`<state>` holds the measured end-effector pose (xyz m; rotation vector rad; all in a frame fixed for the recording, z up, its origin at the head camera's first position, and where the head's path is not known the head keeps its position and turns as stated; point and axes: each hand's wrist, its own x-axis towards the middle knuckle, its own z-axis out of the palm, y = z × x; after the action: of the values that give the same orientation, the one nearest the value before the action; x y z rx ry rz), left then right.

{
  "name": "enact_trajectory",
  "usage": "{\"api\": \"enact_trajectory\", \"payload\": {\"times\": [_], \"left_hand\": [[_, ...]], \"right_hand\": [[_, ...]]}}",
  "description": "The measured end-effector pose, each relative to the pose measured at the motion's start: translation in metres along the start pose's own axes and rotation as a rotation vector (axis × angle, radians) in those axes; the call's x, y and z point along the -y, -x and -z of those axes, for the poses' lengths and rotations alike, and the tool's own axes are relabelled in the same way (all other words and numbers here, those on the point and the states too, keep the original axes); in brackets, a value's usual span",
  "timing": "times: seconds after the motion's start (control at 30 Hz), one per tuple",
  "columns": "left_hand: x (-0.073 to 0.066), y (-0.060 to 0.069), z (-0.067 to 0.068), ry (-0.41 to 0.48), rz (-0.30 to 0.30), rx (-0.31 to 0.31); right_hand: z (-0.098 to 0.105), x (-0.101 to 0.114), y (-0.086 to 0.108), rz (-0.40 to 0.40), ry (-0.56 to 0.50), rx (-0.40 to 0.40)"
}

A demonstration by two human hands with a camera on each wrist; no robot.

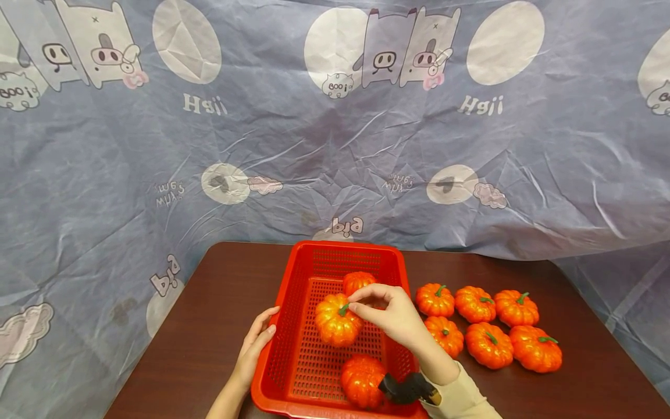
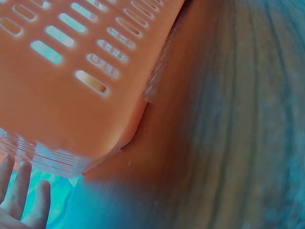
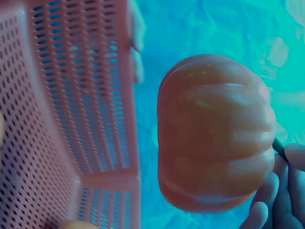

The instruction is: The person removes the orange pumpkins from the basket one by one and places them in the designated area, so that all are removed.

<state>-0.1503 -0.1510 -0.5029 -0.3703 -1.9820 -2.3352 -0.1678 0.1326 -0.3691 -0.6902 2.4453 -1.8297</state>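
Note:
A small orange toy pumpkin [image 1: 338,321] hangs by its green stem from my right hand [image 1: 394,314], which pinches the stem between thumb and fingers. It is held above the red plastic basket [image 1: 285,343]. In the right wrist view the pumpkin [image 3: 214,133] appears beside the basket wall [image 3: 86,86], with the fingertips at its stem. Two more pumpkins lie in the basket, one at the back [image 1: 358,281] and one in front [image 1: 362,379]. My left hand [image 1: 252,352] touches the basket's left side, its fingers extended along the wall; the left wrist view shows them [image 2: 21,195] only partly.
Right of the basket, several pumpkins [image 1: 489,345] stand in two rows on the dark brown table [image 1: 209,308]. Behind the table hangs a grey-blue printed cloth [image 1: 314,151]. A black strap [image 1: 405,389] sits at my right wrist.

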Motion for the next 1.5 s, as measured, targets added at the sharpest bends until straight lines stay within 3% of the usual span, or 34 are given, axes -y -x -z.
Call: {"api": "enact_trajectory", "payload": {"times": [0.3,0.7,0.93,1.03,1.17,1.23,1.5], "left_hand": [[0.001,0.000,0.000,-0.028,-0.005,-0.003],[0.002,0.001,0.001,-0.025,0.011,-0.011],[0.001,0.001,0.000,-0.019,0.012,-0.011],[0.001,0.000,0.000,-0.013,0.012,-0.014],[0.000,0.000,0.000,-0.022,0.003,-0.008],[-0.001,0.001,0.001,-0.022,-0.007,0.003],[-0.003,0.001,0.000,-0.010,-0.005,0.015]], "right_hand": [[0.030,0.009,0.022,0.018,-0.101,-0.130],[0.069,0.005,0.062,0.117,-0.092,-0.199],[0.088,-0.003,0.091,-0.038,-0.003,-0.289],[0.095,-0.013,0.104,-0.059,0.006,-0.292],[0.103,-0.031,0.121,-0.008,0.077,-0.277],[0.107,-0.039,0.128,-0.020,0.113,-0.273],[0.117,-0.070,0.158,-0.094,-0.046,-0.225]]}}
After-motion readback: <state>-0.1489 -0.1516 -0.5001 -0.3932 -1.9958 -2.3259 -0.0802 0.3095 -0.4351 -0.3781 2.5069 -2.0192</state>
